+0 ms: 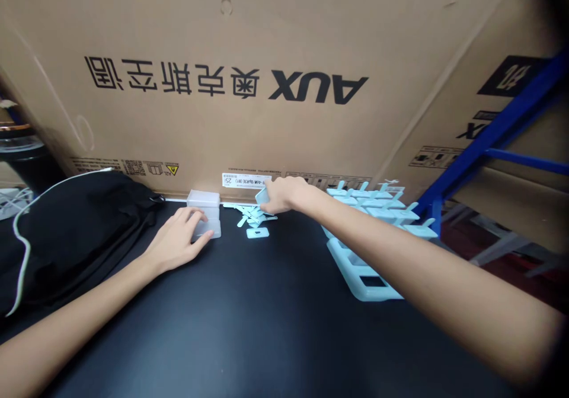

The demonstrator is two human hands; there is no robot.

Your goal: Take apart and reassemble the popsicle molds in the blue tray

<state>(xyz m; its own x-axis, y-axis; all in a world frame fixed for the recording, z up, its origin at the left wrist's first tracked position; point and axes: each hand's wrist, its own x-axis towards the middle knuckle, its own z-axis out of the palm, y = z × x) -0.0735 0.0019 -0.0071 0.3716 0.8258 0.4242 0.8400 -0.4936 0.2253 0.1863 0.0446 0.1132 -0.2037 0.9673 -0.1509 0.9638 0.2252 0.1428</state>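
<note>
My left hand reaches over a small cluster of clear plastic popsicle mold cups, its fingers apart and the fingertips at the nearer cup. My right hand is closed on a light blue popsicle mold lid, just above a loose pile of light blue popsicle sticks. One flat light blue lid with a slot lies in front of the pile. Right of my hands, a light blue popsicle mold tray holds several cups with stick-handled lids; my right forearm hides part of it.
A large cardboard box with upside-down print stands behind the black table. At left lie a black fabric bag and a white cable. Blue metal framing rises at right.
</note>
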